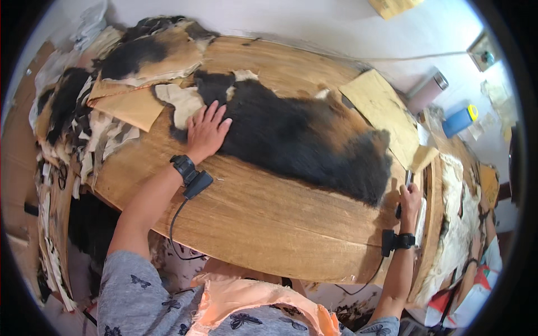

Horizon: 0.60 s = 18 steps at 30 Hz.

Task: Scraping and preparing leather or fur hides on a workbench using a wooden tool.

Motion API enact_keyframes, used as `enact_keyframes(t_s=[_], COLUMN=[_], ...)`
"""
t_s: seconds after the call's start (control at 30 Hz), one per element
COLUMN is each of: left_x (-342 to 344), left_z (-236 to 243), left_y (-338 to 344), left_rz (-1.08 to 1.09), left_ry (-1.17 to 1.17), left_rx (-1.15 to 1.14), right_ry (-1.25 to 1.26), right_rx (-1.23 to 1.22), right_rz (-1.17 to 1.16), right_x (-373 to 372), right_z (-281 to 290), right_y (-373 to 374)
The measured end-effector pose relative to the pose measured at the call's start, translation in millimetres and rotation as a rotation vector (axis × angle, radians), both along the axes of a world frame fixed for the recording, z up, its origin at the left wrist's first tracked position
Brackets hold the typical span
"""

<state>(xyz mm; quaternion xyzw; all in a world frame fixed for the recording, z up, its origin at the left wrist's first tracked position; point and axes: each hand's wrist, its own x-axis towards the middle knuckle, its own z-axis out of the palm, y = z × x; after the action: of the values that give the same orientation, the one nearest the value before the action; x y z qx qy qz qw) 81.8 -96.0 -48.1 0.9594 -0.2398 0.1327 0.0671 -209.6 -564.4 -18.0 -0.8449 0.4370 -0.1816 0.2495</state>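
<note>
A black and brown fur pelt [280,131] is spread fur side up across the wooden table [269,241]. My left hand [207,131] lies flat with fingers spread at the pelt's left end, next to a pale, bare-looking flap [182,103]. At the table's right side, my right hand [411,201] is closed round a slim knife-like tool [408,177]. Its silvery end sticks out above the fist and a dark part shows below; the fingers hide the rest. This hand is apart from the pelt, just right of its right end.
Fur pieces [140,56] are heaped at the left, with a folded brown paper [131,109] beside them. Yellowish paper [381,112], a pink flask [427,92] and a blue bottle [457,122] stand or lie at the right. Cables hang from both wrist devices.
</note>
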Motion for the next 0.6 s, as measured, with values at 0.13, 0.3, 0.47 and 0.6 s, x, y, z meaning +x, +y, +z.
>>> enact_keyframes(t_s=[0.13, 0.3, 0.47, 0.6], left_x=[6.3, 18.3, 17.1, 21.5], left_z=[-7.9, 10.0, 42.6, 60.7], left_y=[1.0, -1.7, -44.6, -108.9], left_rz=[-0.003, -0.005, -0.138, -0.355], left_ry=[-0.044, 0.236, 0.154, 0.126], left_rx=[0.0, -0.02, -0.086, -0.184], right_ry=[-0.022, -0.133, -0.017, 0.16], right_rx=[-0.227, -0.471, -0.336, -0.355], right_rz=[-0.05, -0.078, -0.17, -0.193], right_x=[-13.5, -36.1, -56.1, -75.0], right_z=[3.1, 9.0, 16.1, 12.9], right_y=[16.3, 30.3, 31.2, 31.4])
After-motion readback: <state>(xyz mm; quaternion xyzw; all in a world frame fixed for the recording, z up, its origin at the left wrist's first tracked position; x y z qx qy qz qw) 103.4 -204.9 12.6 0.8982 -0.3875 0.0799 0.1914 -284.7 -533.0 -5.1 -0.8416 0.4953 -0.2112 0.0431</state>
